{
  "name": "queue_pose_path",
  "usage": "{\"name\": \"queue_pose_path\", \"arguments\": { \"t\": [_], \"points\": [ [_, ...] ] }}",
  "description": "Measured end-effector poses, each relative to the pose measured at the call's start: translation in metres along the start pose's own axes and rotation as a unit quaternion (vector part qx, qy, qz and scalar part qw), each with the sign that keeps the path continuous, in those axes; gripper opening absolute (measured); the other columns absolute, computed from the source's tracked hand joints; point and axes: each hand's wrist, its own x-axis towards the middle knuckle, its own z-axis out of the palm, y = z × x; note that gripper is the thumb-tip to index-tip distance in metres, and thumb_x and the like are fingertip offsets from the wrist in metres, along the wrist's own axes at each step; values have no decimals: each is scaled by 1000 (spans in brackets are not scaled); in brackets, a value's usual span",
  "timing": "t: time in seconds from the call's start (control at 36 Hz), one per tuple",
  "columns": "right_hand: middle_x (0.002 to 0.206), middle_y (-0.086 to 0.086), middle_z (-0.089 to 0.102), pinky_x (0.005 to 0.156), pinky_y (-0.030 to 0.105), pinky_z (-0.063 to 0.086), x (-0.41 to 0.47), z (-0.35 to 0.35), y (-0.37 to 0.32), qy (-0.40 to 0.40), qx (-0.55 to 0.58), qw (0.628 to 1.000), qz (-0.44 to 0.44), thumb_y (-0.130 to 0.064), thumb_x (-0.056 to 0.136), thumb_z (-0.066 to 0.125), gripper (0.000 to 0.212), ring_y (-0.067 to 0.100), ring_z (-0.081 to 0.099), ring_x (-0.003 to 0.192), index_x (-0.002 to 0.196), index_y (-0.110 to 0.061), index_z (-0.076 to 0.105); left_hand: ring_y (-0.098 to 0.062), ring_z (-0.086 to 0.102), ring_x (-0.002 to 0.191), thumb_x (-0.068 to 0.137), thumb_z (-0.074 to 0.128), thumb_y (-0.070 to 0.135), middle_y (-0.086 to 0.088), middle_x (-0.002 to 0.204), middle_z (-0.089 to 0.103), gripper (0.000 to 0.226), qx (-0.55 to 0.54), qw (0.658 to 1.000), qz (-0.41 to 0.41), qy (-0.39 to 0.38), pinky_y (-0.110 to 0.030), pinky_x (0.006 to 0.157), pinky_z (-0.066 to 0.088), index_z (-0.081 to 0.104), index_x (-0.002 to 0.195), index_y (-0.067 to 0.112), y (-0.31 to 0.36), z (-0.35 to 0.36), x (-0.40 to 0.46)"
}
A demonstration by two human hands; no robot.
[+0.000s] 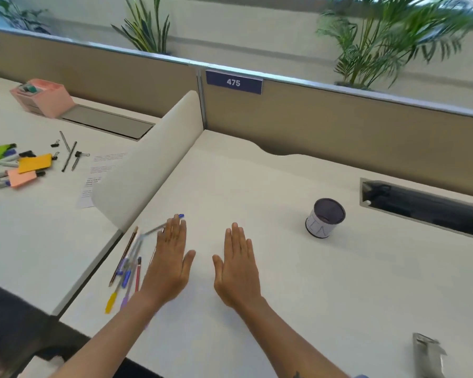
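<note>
Both my hands lie flat and palm-down over the white desk (257,192), fingers straight and together. My left hand (170,257) partly covers a loose heap of pens and pencils (126,271) at the desk's left edge; a blue pen tip (181,215) pokes out beyond its fingertips. My right hand (238,266) is over bare desk, holding nothing. A dark mesh pen cup (325,218) with a white paper label stands upright to the right, well apart from both hands.
A white curved divider (148,165) separates a neighbouring desk with markers, sticky notes (34,163), binder clips, a printed sheet and a pink organiser (43,96). A dark cable slot (426,208) runs at the right. A silvery object (426,353) lies at the bottom right. Beige partition behind.
</note>
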Motion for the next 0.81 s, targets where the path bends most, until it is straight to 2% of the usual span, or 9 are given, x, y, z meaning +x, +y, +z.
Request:
{"name": "queue_pose_path", "arguments": {
  "t": [0.06, 0.19, 0.31, 0.39, 0.56, 0.61, 0.81],
  "points": [
    [180, 8, -5, 135, 45, 3, -6, -19, 18, 10, -14, 1000, 7, -41, 110, 29, 73, 20, -13, 166, 170, -5, 8, -25, -13, 169, 110, 26, 42, -5, 182, -14, 75, 22, 1000, 14, 2, -48, 137, -3, -7, 172, 14, 23, 6, 0],
    [180, 9, -1, 135, 46, 5, -25, -67, 63, 23, -42, 999, 25, -42, 110, 26, 71, 21, -10, 166, 169, -4, 14, -23, -18, 168, 111, 24, 45, -1, 181, -21, 75, 8, 999, 33, -17, -37, 134, -16, -13, 171, 19, 83, 26, 2],
    [180, 8, -1, 135, 45, 6, -46, -102, 101, 30, -54, 997, 48, -42, 110, 26, 71, 21, -8, 167, 170, -5, 13, -22, -22, 167, 110, 18, 49, 0, 179, -26, 75, 21, 998, 52, -35, -43, 136, -12, -16, 170, 18, 131, 45, 7],
    [180, 9, 0, 136, 45, 7, -63, -127, 128, 31, -61, 995, 67, -41, 110, 27, 71, 21, -5, 167, 170, -5, 13, -21, -25, 166, 109, 13, 52, 0, 178, -29, 76, 22, 996, 76, -52, -42, 135, -14, -17, 169, 17, 168, 59, 8],
    [180, 9, 2, 136, 44, 5, -105, -169, 180, 50, -70, 992, 93, -40, 111, 27, 71, 22, -6, 167, 170, -5, 11, -21, -25, 166, 109, 16, 48, -3, 179, -25, 75, 7, 991, 113, -76, -44, 135, -11, -10, 170, 12, 239, 84, 11],
    [180, 8, 0, 136, 44, 4, -139, -198, 223, 75, -78, 986, 128, -39, 111, 28, 70, 22, -7, 167, 170, -5, 10, -21, -26, 165, 109, 14, 48, -4, 179, -25, 75, 9, 983, 153, -97, -45, 136, -10, -11, 170, 12, 295, 103, 12],
    [180, 3, -3, 136, 42, 4, -167, -215, 263, 84, -91, 980, 155, -41, 112, 31, 70, 18, -10, 166, 171, -10, 9, -17, -28, 164, 108, 8, 52, -1, 177, -30, 75, 16, 979, 166, -114, -39, 135, -15, -16, 169, 15, 332, 126, 12]
  ]
}}
